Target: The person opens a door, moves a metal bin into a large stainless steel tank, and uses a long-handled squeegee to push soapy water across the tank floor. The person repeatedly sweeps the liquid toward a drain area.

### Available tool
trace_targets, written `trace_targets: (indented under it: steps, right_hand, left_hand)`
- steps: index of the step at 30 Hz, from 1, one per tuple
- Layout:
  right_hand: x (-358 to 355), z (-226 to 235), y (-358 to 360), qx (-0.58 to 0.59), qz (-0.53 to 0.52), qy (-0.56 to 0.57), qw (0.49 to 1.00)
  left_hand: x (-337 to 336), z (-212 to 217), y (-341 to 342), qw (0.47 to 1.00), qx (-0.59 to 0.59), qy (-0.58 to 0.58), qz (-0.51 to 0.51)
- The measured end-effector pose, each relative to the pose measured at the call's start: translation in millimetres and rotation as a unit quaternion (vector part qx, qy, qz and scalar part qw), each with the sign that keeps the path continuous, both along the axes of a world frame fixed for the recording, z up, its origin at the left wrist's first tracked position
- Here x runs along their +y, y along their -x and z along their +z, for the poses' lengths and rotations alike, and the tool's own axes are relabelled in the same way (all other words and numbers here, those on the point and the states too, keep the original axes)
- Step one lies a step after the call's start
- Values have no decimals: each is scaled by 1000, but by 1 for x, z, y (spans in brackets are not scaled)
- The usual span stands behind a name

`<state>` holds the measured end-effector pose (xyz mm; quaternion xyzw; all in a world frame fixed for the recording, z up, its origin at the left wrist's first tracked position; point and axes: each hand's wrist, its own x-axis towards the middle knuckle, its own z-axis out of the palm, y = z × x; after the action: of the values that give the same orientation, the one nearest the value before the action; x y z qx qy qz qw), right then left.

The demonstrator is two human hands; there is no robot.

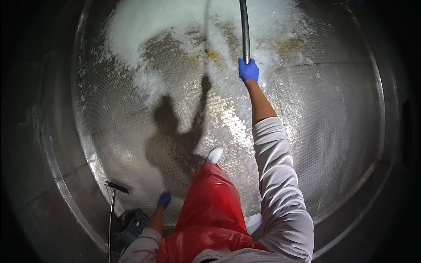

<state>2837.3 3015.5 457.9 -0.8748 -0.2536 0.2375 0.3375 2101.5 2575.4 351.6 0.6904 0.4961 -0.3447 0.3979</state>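
My right hand point(249, 71), in a blue glove, is stretched far ahead and wrapped round a grey metal pole point(245, 33). The pole runs up out of the top of the picture, so its far end is hidden. Beyond that hand lies a pile of white crushed ice point(144, 19), spread over a textured metal floor point(307, 144). My left hand point(164, 198), also gloved in blue, hangs low at my left side, away from the pole. It looks small and smeared, and its fingers cannot be made out.
A squeegee-like tool point(115, 188) with a long thin handle leans at the lower left. Beside it stands a dark plastic crate point(131, 225). Curved metal walls border the floor on both sides. Yellowish-brown stains point(289, 44) show among the ice. My white boot point(215, 154) stands on the wet floor.
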Motion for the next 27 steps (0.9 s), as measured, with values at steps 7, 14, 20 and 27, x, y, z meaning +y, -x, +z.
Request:
trace_targets:
  steps: [7,14,20,27]
  right_hand:
    - [-91,-96,14,92,41,250,963]
    - [-201,-43,21,75,55,253,963]
    - [-335,27,19,13,58,293,954]
    - [-513,78,65,17,40,325,945]
  left_hand:
    - [-154,119,124,914,231,203,264]
    - [23,-31,45,970,16,-18,241]
    - [202,-18,-267,882,-294,-14,369]
    - [166,-2,-504,854,-313,196,367]
